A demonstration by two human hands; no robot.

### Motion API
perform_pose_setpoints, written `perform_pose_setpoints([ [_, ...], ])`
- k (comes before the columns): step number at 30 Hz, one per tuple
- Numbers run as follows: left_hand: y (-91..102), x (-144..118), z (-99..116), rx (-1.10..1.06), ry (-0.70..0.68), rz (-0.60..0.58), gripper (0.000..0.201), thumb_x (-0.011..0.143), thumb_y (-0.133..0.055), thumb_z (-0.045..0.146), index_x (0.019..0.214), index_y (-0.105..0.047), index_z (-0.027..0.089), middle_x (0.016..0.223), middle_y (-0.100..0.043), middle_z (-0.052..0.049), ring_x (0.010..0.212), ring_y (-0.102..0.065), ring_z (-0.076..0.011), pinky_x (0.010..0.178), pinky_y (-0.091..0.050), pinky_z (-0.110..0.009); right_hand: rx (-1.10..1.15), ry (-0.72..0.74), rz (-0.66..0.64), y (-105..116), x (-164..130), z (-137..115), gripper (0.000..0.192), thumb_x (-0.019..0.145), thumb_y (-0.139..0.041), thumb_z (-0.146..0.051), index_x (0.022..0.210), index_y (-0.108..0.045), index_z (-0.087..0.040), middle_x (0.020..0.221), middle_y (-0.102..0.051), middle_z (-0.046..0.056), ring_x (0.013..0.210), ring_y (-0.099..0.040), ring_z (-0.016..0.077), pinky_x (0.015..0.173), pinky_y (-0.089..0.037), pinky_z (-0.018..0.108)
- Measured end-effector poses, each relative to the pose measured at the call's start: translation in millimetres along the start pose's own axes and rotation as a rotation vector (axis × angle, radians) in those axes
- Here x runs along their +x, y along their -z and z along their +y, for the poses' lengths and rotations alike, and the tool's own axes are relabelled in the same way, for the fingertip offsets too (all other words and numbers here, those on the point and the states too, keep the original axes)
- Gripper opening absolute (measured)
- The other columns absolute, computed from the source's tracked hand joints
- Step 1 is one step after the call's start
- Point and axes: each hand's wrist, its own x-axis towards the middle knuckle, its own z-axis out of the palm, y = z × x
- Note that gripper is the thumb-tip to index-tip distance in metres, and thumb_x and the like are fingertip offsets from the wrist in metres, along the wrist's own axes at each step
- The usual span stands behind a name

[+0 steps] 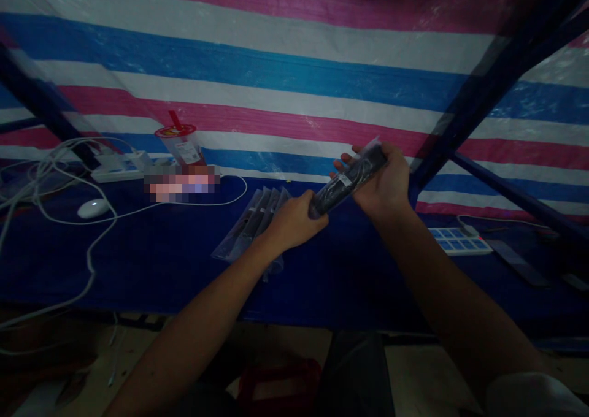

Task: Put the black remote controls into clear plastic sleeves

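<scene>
A long dark item in a clear plastic bag [352, 179], with a small white label, is held slanting above the blue table. My left hand [297, 221] is closed round its lower end. At the upper end, my right hand [386, 181] has the bag across its palm, the fingers showing behind it and the thumb side along its edge. What the item inside is, I cannot make out. Several similar clear bags with dark contents [253, 224] lie side by side on the table, partly hidden by my left hand and forearm.
On the blue table [184, 257] stand a lidded cup with a red straw [186, 147], a white power strip [117, 173], tangled white cables [59, 172] and a white mouse [93, 208]. To the right are another power strip [460, 242] and a dark flat phone-like slab [519, 262].
</scene>
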Motion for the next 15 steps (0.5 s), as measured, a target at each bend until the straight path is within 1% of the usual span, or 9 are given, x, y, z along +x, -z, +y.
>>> perform_pose_setpoints([
  [5,-2.7,-0.1,-0.8,0.008,0.022,0.015,0.028,0.084,-0.065,0.046,0.095,-0.06,0.02,0.083,-0.069,-0.007,0.077,-0.067,-0.0254,0.065,-0.047,-0.038,0.009,0.04,0.013,-12.0,0.7,-0.4,0.034,0.083,-0.049,-0.051,0.1,-0.057,-0.022,0.093,-0.066,0.007,0.091,-0.068,0.0243,0.087,-0.055,0.045],
  [10,-3.0,-0.2,-0.6,-0.003,0.042,0.023,0.03,0.084,-0.065,0.049,0.091,-0.058,0.021,0.083,-0.069,-0.007,0.075,-0.066,-0.0236,0.064,-0.046,-0.037,-0.005,0.091,0.004,-18.7,0.3,-5.0,0.032,0.087,-0.048,-0.051,0.097,-0.057,-0.022,0.087,-0.067,0.005,0.091,-0.069,0.0243,0.085,-0.055,0.045],
  [13,-3.2,-0.4,-0.5,-0.015,0.039,0.033,0.03,0.084,-0.065,0.049,0.091,-0.058,0.021,0.082,-0.068,-0.006,0.074,-0.065,-0.0227,0.064,-0.046,-0.036,0.012,0.1,0.008,-19.8,0.4,-9.9,0.033,0.09,-0.043,-0.048,0.097,-0.058,-0.02,0.088,-0.068,0.006,0.086,-0.07,0.0232,0.085,-0.055,0.044],
  [15,-3.4,-0.5,-0.4,-0.004,0.038,0.034,0.03,0.084,-0.065,0.05,0.09,-0.058,0.021,0.081,-0.067,-0.006,0.073,-0.064,-0.0221,0.063,-0.045,-0.036,-0.005,0.104,-0.009,-18.6,1.1,-12.7,0.034,0.091,-0.044,-0.05,0.098,-0.059,-0.02,0.089,-0.069,0.007,0.086,-0.071,0.023,0.085,-0.055,0.043],
])
